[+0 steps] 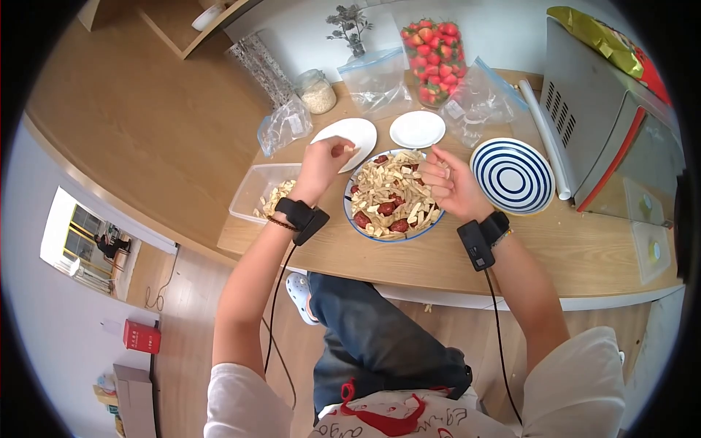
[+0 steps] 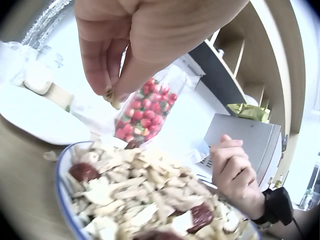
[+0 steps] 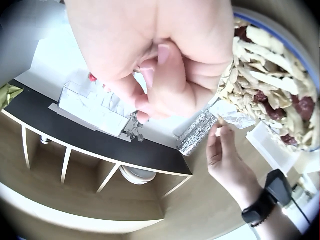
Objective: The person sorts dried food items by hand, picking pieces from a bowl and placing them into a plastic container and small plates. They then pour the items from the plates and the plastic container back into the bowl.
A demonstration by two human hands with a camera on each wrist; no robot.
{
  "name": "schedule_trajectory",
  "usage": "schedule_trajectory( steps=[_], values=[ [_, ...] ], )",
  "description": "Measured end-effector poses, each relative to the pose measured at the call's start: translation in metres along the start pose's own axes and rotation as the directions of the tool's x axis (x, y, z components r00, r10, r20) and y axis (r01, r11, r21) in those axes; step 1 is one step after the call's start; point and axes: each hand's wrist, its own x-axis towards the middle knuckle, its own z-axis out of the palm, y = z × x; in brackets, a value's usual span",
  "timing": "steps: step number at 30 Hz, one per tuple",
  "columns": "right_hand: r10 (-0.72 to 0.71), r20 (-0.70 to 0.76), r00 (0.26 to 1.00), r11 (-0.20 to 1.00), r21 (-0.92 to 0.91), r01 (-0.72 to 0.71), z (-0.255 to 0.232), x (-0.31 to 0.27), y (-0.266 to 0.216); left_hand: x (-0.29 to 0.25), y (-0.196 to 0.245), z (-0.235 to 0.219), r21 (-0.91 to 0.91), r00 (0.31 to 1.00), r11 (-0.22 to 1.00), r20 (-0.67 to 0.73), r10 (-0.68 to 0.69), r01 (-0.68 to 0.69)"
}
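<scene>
Left of centre, my left hand [image 1: 319, 166] pinches a pale piece [image 2: 115, 104] (light pressure suits it); my right hand [image 1: 454, 186] curls, seemingly empty.

Two hands [image 1: 321, 166], one bowl [image 1: 395, 239], three blue-edged bags [image 1: 376, 84], one jar [image 1: 316, 95].

pale piece [image 2: 114, 101]: pinched aloft | pale strips [image 1: 379, 181], red dates [image 1: 386, 209]: heaped in blue-rimmed bowl [image 2: 61, 175]
</scene>
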Motion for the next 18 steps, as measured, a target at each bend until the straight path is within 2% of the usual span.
schedule_trajectory(
  steps=[2, 5, 8, 11, 14, 15, 18],
  values=[
    [0.023, -0.071, 0.997, 1.0, -0.01, -0.023, 0.006, 0.0, 0.002, 0.003, 0.025, -0.007, -0.109, 0.997, 0.992, -0.051, 0.051, -0.056],
    [0.192, -0.094, 0.977, 0.976, -0.087, -0.2, 0.009, 0.0, 0.001, 0.0, 0.065, 0.001, -0.352, 0.967, 0.911, 0.057, 0.25, -0.215],
    [0.208, -0.101, 0.973, 0.961, -0.165, -0.223, 0.015, -0.003, 0.007, -0.007, 0.101, 0.015, -0.382, 0.91, 0.891, 0.226, 0.346, -0.244],
    [0.094, -0.246, 0.965, 0.985, -0.119, -0.126, 0.01, -0.003, 0.012, -0.007, 0.113, 0.024, -0.297, 0.836, 0.912, 0.39, 0.387, -0.283],
    [0.117, -0.045, 0.992, 0.993, -0.012, -0.118, 0.007, 0.0, 0.007, -0.005, 0.105, 0.029, -0.371, 0.847, 0.881, 0.328, 0.419, -0.293],
    [0.123, -0.117, 0.985, 0.992, 0.04, -0.119, 0.011, -0.003, 0.006, -0.004, 0.103, 0.029, -0.369, 0.851, 0.876, 0.302, 0.429, -0.31],
    [0.152, -0.135, 0.979, 0.988, -0.011, -0.155, 0.016, -0.002, 0.003, -0.005, 0.092, 0.022, -0.347, 0.881, 0.876, 0.213, 0.423, -0.336]
  ],
)
